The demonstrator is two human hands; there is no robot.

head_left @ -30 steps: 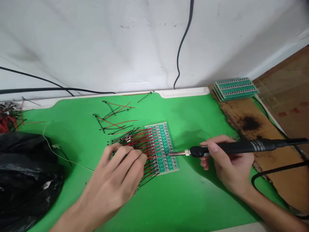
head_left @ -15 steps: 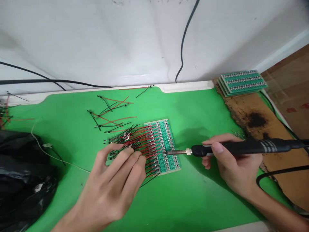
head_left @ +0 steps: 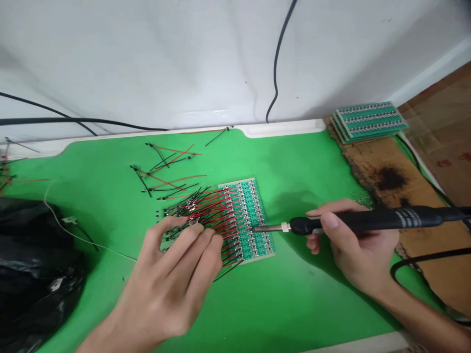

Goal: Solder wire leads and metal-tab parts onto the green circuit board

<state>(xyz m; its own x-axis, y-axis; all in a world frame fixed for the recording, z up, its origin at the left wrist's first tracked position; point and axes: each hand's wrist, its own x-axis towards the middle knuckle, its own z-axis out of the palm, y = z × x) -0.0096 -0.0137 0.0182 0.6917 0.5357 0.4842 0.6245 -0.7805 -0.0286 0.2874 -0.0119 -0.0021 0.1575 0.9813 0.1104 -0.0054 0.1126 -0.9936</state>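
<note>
A green circuit board panel (head_left: 253,215) lies on the green mat (head_left: 287,304), with a fan of red and black wires (head_left: 206,208) running from its left side. My left hand (head_left: 172,279) rests on those wires, fingers stretched out and pressing them down. My right hand (head_left: 349,250) grips a black soldering iron (head_left: 368,221) like a pen. Its metal tip (head_left: 263,228) touches the board's middle rows.
Loose red and black wires (head_left: 165,164) lie behind the board. A stack of green boards (head_left: 370,120) sits at the back right on a scorched brown sheet (head_left: 390,181). A black plastic bag (head_left: 33,274) fills the left. Black cables (head_left: 274,63) hang down the white wall.
The iron's tip has crept slightly left along the board. The view has shifted a little. Both hands stay in place.
</note>
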